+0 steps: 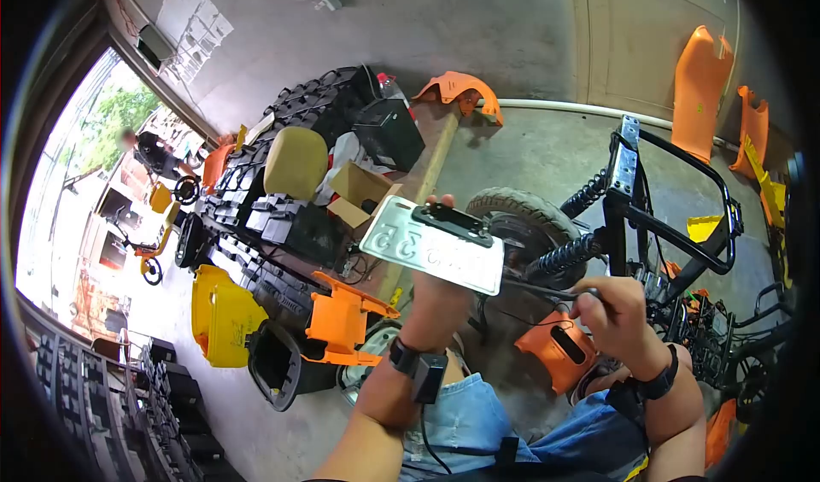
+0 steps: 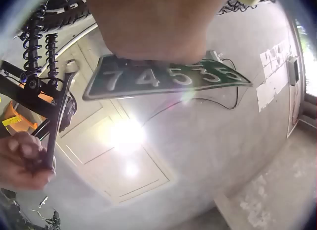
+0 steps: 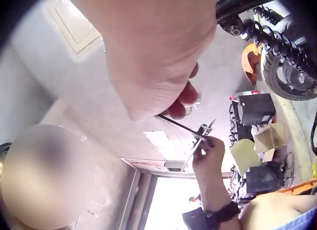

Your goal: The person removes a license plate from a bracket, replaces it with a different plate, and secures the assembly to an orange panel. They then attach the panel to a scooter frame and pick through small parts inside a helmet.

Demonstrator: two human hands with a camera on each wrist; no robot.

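The left hand (image 1: 434, 298) has its grip closed round a number plate (image 1: 427, 250), fingers behind, one fingertip over the top edge; the plate is up in the air over the person's knees, tilted, with a black bracket (image 1: 453, 220) on its near face; the right hand (image 1: 617, 313) grips a slim spanner (image 2: 60, 111), fingers curled tight, just right of the plate; behind them are a scooter wheel (image 1: 517, 213) and coil springs (image 1: 568, 253); an orange panel (image 1: 559, 350) lies on the floor (image 1: 547, 153).
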